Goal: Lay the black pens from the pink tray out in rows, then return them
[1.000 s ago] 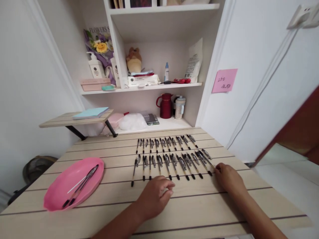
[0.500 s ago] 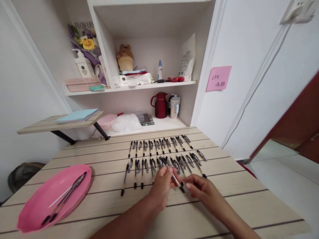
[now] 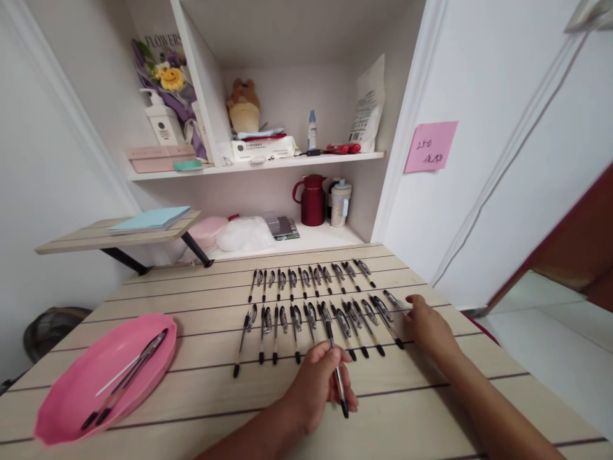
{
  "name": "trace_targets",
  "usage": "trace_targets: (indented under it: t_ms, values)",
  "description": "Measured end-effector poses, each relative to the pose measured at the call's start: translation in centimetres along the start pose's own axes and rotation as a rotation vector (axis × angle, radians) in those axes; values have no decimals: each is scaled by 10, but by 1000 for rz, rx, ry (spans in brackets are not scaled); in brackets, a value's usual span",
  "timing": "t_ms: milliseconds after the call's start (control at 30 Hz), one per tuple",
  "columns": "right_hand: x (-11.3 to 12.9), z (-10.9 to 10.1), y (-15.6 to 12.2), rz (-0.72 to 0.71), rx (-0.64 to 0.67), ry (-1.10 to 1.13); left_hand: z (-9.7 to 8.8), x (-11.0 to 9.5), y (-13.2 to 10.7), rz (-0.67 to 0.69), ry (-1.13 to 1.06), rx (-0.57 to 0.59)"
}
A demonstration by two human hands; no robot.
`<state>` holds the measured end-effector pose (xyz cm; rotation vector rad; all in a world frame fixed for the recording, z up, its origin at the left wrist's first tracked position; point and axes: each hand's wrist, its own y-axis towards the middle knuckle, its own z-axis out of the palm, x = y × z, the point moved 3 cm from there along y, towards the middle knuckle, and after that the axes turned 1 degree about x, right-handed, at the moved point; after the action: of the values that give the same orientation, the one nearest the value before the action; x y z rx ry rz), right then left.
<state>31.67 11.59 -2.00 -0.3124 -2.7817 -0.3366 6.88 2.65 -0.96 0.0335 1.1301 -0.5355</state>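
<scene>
Two rows of black pens [image 3: 306, 300] lie side by side on the slatted wooden table [image 3: 201, 390]. My left hand [image 3: 316, 386] is closed round one black pen [image 3: 336, 367], its tip pointing toward me, just in front of the near row. My right hand [image 3: 428, 329] rests on the table at the right end of the near row, fingers curled beside the last pen [image 3: 393, 300]; I cannot make out whether it pinches anything.
A pink oval tray [image 3: 62, 409] at the near left holds two pens and a thin white refill. Behind the table stand shelves with a red jug [image 3: 313, 201], a cup, bottles and a plush toy. A pink note [image 3: 430, 147] is stuck to the right wall.
Both hands held one pen together half a second ago. Now my left hand has drawn it nearer to me, and my right hand has gone back to the row's right end.
</scene>
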Motion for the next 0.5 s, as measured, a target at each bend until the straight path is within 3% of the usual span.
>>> trace_targets:
  t_ms: [67,133,267,333,500]
  values:
    - [-3,-8,-10,26,-14,64,0,-1,0,12,20,25]
    - [2,-16,-22,36,20,265,0,-2,-1,31,52,39]
    - [39,-27,-51,96,234,1038,1,-6,-6,38,133,54]
    - [64,-33,-64,130,286,1298,3,-7,-7,37,161,58]
    - [104,-45,-75,130,312,1450,5,-7,-9,45,218,85]
